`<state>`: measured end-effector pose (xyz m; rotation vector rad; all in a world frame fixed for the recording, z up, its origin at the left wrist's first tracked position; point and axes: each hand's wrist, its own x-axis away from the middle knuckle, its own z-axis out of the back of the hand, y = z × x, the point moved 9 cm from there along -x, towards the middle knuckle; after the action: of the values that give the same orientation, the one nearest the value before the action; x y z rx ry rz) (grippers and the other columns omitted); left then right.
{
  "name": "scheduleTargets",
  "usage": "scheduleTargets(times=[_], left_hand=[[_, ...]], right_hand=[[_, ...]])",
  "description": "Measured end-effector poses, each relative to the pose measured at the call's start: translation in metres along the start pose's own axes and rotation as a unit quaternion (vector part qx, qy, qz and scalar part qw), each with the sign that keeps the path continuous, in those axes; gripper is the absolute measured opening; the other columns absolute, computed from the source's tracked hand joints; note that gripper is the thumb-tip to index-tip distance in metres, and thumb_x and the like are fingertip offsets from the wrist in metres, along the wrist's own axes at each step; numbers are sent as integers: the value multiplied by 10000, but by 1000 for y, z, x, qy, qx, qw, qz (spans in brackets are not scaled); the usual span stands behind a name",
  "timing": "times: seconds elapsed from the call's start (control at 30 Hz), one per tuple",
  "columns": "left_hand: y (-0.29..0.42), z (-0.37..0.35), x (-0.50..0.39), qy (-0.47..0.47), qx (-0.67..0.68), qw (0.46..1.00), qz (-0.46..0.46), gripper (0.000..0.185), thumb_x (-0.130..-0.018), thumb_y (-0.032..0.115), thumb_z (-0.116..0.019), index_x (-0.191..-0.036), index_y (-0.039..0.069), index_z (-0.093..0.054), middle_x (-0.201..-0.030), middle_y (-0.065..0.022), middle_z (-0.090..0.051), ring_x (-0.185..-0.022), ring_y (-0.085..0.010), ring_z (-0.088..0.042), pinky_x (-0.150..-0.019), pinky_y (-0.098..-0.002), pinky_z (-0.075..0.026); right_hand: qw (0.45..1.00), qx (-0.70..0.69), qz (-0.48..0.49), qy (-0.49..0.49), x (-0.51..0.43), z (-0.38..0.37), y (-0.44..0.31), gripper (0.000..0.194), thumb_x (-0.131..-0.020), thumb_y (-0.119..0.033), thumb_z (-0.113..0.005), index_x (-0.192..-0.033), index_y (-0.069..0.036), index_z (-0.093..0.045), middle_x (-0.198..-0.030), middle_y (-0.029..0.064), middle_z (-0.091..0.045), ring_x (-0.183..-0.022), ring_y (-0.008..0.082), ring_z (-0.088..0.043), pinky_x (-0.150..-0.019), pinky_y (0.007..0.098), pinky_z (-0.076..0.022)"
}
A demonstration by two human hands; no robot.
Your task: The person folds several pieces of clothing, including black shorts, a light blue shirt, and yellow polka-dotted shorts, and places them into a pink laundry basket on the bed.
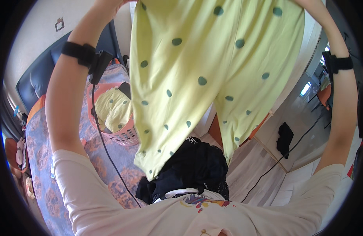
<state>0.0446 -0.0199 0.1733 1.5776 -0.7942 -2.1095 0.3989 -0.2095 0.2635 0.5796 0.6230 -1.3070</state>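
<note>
Light yellow trousers with green dots [202, 67] hang spread out in front of me, their waist beyond the upper rim of the view. At their upper left corner is my left hand [122, 3], only partly seen. Just the edge of my right hand [302, 3] shows at the upper right corner, its fingers cut off by the frame. The cloth hangs stretched between both raised hands. Behind its left side, a pink plastic laundry basket [122, 137] holds a yellow dotted garment [113, 109] and dark cloth. Black clothes [193, 165] lie heaped below the trouser legs.
The basket stands on a bed with a blue-grey and orange patterned cover [52, 188] and a dark blue padded headboard [37, 79]. A black cloth [284, 138] lies on the floor at right. Black cables run from the straps on both forearms.
</note>
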Motion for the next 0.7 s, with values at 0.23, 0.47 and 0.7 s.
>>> scheduleTargets(times=[0.23,0.47,0.7], left_hand=[[27,-53,-38,-6,-26,999,-37,309,-950,10,-456,-1234,23,-579,-1030,-100,-657,-865,-209,-641,-719,-346,-553],[-22,-116,-9,-229,-262,936,-46,402,-857,-93,-407,-1149,44,-646,-863,-29,-657,-547,-61,-539,-495,-214,-476],[-52,-89,20,-158,30,987,8,391,-735,-83,-459,-1049,-11,-679,-886,-107,-670,-847,-217,-648,-801,-338,-538]], right_hand=[[997,-65,38,-30,-31,-9,-5,315,-806,-311,-766,-800,2,-731,-940,86,-698,-873,138,-617,-777,260,-466],[922,-378,30,-76,-43,-65,-24,245,-826,-276,-744,-840,-31,-744,-790,36,-690,-744,124,-613,-708,264,-481],[990,71,72,-98,-21,-103,-22,461,-854,-444,-651,-631,-42,-687,-561,119,-614,-549,224,-608,-556,363,-457]])
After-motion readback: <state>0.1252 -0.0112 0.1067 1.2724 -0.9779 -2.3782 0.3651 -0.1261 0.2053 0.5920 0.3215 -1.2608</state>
